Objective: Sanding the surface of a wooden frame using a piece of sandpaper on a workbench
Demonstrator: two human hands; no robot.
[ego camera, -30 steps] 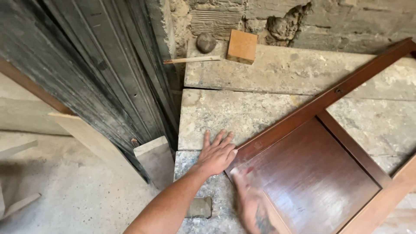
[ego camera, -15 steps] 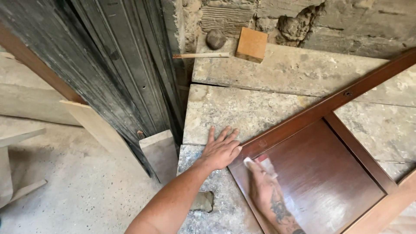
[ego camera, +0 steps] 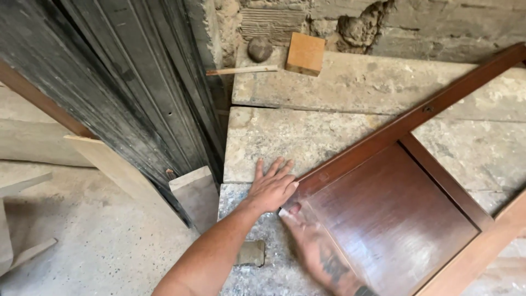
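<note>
A dark brown wooden panelled frame (ego camera: 394, 219) lies tilted across grey stone steps (ego camera: 285, 137). My left hand (ego camera: 271, 189) rests flat, fingers spread, at the frame's near left corner, partly on the stone. Just below it, my right hand (ego camera: 312, 241) lies blurred on the recessed panel beside the frame's left rail. Its fingers press a small pale piece (ego camera: 285, 212), perhaps sandpaper, against the wood. The tattooed right forearm runs off the bottom edge.
A square wooden block (ego camera: 305, 53), a round stone (ego camera: 259, 48) and a thin stick (ego camera: 241, 70) sit on the upper step by the rough wall. A dark ribbed metal door (ego camera: 109, 82) stands at left with pale planks (ego camera: 126, 175) leaning on it. A small grey lump (ego camera: 251, 253) lies by the step.
My right hand slid up the panel and then back down-left to the frame's corner under my left hand. The left hand stayed put.
</note>
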